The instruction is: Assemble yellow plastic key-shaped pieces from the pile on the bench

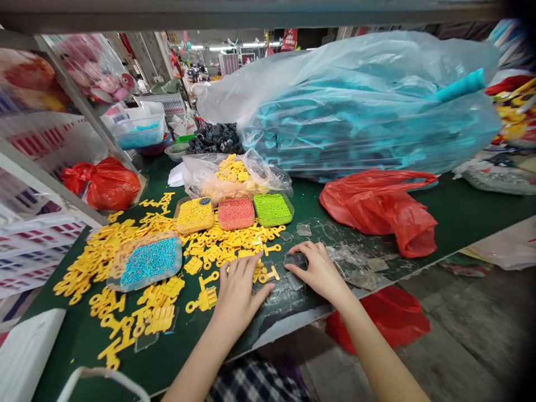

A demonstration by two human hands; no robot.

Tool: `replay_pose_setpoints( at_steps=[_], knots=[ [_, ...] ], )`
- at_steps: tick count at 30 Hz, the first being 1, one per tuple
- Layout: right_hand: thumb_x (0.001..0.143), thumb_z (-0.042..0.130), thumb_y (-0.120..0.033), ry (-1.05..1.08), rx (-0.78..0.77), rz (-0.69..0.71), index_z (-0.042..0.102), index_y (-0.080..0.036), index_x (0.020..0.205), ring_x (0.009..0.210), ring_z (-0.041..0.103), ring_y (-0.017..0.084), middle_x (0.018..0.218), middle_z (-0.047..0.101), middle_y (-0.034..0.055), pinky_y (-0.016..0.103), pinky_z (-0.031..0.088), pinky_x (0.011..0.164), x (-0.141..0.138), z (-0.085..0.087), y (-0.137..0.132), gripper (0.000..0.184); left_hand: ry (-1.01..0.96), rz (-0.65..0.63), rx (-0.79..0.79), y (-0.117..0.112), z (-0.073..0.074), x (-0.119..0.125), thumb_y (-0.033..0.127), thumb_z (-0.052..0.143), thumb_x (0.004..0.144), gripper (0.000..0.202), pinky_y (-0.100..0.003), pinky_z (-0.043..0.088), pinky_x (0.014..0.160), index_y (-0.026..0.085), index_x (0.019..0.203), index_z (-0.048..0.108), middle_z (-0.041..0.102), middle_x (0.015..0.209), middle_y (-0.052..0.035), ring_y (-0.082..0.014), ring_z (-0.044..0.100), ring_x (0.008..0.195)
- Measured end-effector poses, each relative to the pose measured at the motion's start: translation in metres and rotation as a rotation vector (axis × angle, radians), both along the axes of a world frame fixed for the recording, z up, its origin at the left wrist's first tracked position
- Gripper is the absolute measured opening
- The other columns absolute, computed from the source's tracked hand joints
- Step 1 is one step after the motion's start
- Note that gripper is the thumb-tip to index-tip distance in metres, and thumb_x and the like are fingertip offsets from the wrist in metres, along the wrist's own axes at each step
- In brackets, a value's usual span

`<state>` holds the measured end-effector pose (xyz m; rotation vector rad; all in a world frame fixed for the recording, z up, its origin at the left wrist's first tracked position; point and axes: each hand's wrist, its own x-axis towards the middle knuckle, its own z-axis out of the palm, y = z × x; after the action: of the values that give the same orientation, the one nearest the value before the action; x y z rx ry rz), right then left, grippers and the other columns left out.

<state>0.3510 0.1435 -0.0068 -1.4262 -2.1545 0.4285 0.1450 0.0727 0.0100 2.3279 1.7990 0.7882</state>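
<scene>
Both hands work low over a green-topped workbench (469, 209). The left hand (240, 293) lies open with fingers spread, visibly holding nothing, just beside flat yellow plastic key-shaped pieces (268, 273). The right hand (320, 273) curves over a small, clear plastic square (296, 261); whether it grips it, I cannot tell. Scraps of clear plastic sheet (352, 265) lie right of that hand, apart from the yellow pieces spread left of the hands, a separation that looks deliberate. Ahead, shallow trays of coral beads (237, 213) and green beads (272, 209) sit within easy reach.
</scene>
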Motion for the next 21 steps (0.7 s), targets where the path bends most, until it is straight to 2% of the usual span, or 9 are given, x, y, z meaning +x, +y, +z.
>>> replay_pose_setpoints(
  at_steps=[2, 4, 7, 11, 14, 16, 18, 21],
  knots=[
    [0.077, 0.070, -0.026, 0.090, -0.045, -0.011, 0.063, -0.023, 0.087, 0.089, 0.056, 0.025, 0.091, 0.067, 0.0037, 0.039, 0.047, 0.083, -0.001, 0.000, 0.002, 0.012, -0.042, 0.023, -0.013, 0.001, -0.002, 0.002, 0.035, 0.063, 0.088, 0.052, -0.044, 0.037, 0.096, 0.023, 0.135, 0.045, 0.062, 0.125, -0.0090, -0.0275, 0.054, 0.113],
    [0.080, 0.065, -0.029, 0.188, -0.087, -0.021, 0.064, -0.023, 0.084, 0.085, 0.057, 0.024, 0.086, 0.068, 0.0030, 0.039, 0.046, 0.080, -0.004, 0.002, 0.002, 0.007, -0.090, 0.023, -0.019, 0.001, 0.000, 0.003, 0.036, 0.059, 0.091, 0.046, -0.043, 0.036, 0.098, 0.024, 0.133, 0.047, 0.062, 0.125, -0.0085, -0.0266, 0.054, 0.113],
    [0.084, 0.059, -0.038, 0.377, -0.176, -0.019, 0.069, -0.023, 0.088, 0.078, 0.061, 0.023, 0.086, 0.071, 0.0042, 0.038, 0.046, 0.073, -0.010, 0.009, -0.003, 0.018, -0.187, 0.018, -0.031, 0.000, 0.006, 0.002, 0.037, 0.053, 0.094, 0.033, -0.043, 0.035, 0.098, 0.024, 0.125, 0.054, 0.065, 0.119, -0.0075, -0.0257, 0.055, 0.110],
    [0.084, 0.058, -0.048, 0.649, -0.347, 0.099, 0.072, -0.020, 0.092, 0.077, 0.067, 0.022, 0.082, 0.073, 0.0062, 0.035, 0.050, 0.070, -0.023, 0.031, -0.021, 0.032, -0.399, -0.029, -0.106, -0.001, 0.014, 0.001, 0.040, 0.048, 0.096, 0.025, -0.040, 0.038, 0.092, 0.021, 0.101, 0.064, 0.069, 0.103, -0.0054, -0.0235, 0.059, 0.101],
    [0.084, 0.061, -0.048, 0.730, -0.387, 0.169, 0.073, -0.020, 0.088, 0.078, 0.068, 0.022, 0.078, 0.073, 0.0058, 0.033, 0.051, 0.074, -0.032, 0.049, -0.038, 0.031, -0.558, -0.128, -0.147, -0.005, 0.020, -0.002, 0.043, 0.045, 0.097, 0.035, -0.035, 0.041, 0.084, 0.020, 0.080, 0.065, 0.069, 0.085, -0.0035, -0.0202, 0.060, 0.086],
    [0.087, 0.058, -0.049, 0.765, -0.416, 0.207, 0.072, -0.019, 0.094, 0.073, 0.068, 0.020, 0.072, 0.073, 0.0048, 0.032, 0.051, 0.072, -0.035, 0.056, -0.047, 0.034, -0.653, -0.160, -0.118, -0.010, 0.024, -0.003, 0.044, 0.045, 0.097, 0.039, -0.032, 0.042, 0.078, 0.019, 0.073, 0.063, 0.066, 0.077, -0.0032, -0.0186, 0.059, 0.079],
    [0.093, 0.049, -0.050, 0.783, -0.447, 0.232, 0.068, -0.018, 0.106, 0.060, 0.064, 0.017, 0.061, 0.069, 0.0016, 0.030, 0.049, 0.065, -0.034, 0.055, -0.052, 0.039, -0.723, -0.150, -0.063, -0.016, 0.032, -0.005, 0.044, 0.045, 0.097, 0.041, -0.030, 0.042, 0.074, 0.019, 0.068, 0.060, 0.064, 0.072, -0.0025, -0.0171, 0.058, 0.074],
    [0.097, 0.041, -0.050, 0.737, -0.393, 0.174, 0.062, -0.019, 0.115, 0.050, 0.056, 0.015, 0.051, 0.059, -0.0031, 0.028, 0.045, 0.058, -0.023, 0.040, -0.049, 0.042, -0.772, -0.120, 0.019, -0.026, 0.046, -0.006, 0.042, 0.047, 0.097, 0.041, -0.030, 0.041, 0.072, 0.019, 0.064, 0.057, 0.062, 0.066, -0.0004, -0.0149, 0.055, 0.067]
  ],
)
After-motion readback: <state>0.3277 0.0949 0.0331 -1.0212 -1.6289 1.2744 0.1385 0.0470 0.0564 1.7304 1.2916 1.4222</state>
